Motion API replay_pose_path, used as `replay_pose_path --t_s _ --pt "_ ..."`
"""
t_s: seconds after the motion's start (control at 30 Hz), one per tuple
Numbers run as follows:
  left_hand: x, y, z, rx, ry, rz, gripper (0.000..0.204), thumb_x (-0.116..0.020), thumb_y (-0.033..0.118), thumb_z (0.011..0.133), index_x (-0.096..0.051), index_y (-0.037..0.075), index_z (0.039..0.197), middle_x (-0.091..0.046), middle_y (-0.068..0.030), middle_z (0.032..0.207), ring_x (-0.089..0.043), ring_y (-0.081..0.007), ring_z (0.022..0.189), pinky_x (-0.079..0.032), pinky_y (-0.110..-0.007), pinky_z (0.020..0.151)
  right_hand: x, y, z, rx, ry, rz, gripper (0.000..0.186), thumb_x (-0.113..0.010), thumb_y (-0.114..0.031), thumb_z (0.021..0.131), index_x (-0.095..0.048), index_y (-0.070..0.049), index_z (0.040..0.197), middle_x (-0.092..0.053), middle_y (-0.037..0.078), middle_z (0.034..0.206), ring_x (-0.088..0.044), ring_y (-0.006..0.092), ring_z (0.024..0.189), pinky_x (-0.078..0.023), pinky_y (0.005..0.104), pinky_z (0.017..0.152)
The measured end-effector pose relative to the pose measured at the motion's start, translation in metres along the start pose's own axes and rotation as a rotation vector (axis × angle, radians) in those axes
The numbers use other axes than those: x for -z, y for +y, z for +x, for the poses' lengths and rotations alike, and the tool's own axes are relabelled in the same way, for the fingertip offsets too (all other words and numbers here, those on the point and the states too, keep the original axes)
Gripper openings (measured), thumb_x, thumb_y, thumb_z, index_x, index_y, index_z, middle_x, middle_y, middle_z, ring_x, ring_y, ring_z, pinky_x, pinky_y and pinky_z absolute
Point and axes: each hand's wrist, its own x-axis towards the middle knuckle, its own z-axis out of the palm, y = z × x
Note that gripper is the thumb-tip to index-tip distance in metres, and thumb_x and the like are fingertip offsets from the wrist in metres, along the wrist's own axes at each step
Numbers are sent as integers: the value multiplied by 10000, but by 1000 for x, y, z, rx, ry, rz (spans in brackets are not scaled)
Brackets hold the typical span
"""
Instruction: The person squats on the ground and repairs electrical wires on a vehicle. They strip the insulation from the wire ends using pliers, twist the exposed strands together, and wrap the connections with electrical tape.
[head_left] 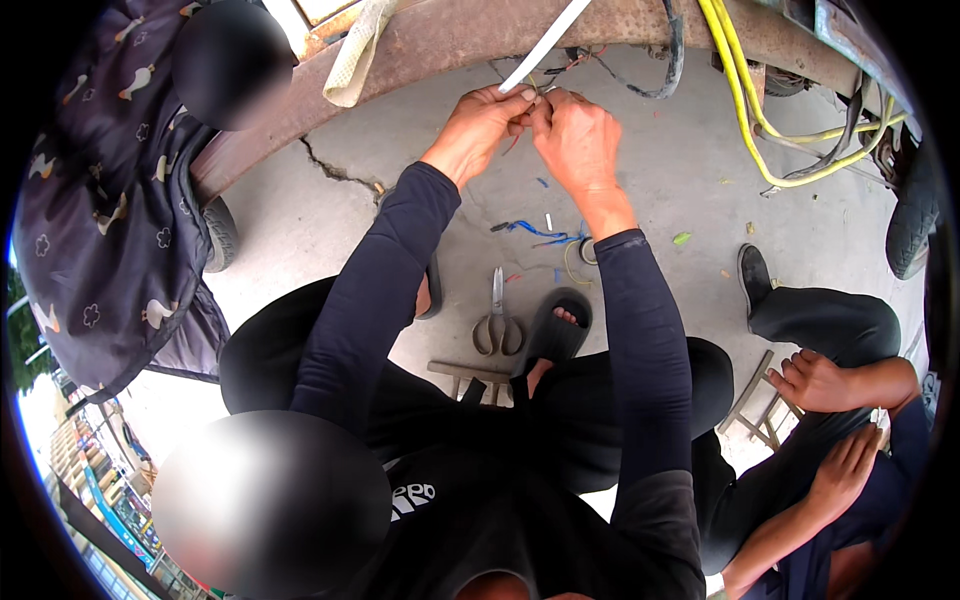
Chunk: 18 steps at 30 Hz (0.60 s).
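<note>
My left hand (pixel 485 125) is raised at the top middle, its thumb and fingers pinched on thin wires. Close beside it, my right hand (pixel 580 140) is closed too, with its fingertips meeting the left ones at the same wires (pixel 535 93). Which strand each hand grips is partly hidden by the fingers. A white strip or tube (pixel 545 45) slants down to the left fingertips. Dark and red wires (pixel 575 62) run behind the hands, below a rusty metal beam (pixel 450 52).
Scissors (pixel 498 318) lie on the concrete between my feet, beyond a small wooden stool (pixel 470 372). Blue wire scraps (pixel 535 232) and a tape roll (pixel 588 250) lie past them. Yellow cables (pixel 745 110) hang at right. A seated person (pixel 840 390) is at lower right; patterned fabric (pixel 110 200) drapes at left.
</note>
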Motion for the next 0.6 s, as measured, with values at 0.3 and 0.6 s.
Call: replay_pose_path --t_s 0.3,0.6 --pt "21 5 8 -131 -134 216 223 -684 220 954 -722 26 1058 -690 9 874 -567 -83 778 -487 -255 767 -18 18 13 -1340 -534 1814 156 -552 -182 963 -642 -57 934 -471 -77 636 -366 50 455 -282 211 414" --pt "13 14 -6 -52 -114 120 258 -682 210 954 -664 -16 1078 -650 -18 897 -580 -106 784 -445 -246 687 16 9 -16 -175 -73 244 306 -596 -284 966 -647 -30 1128 -691 68 822 -684 178 686 -504 309 514"
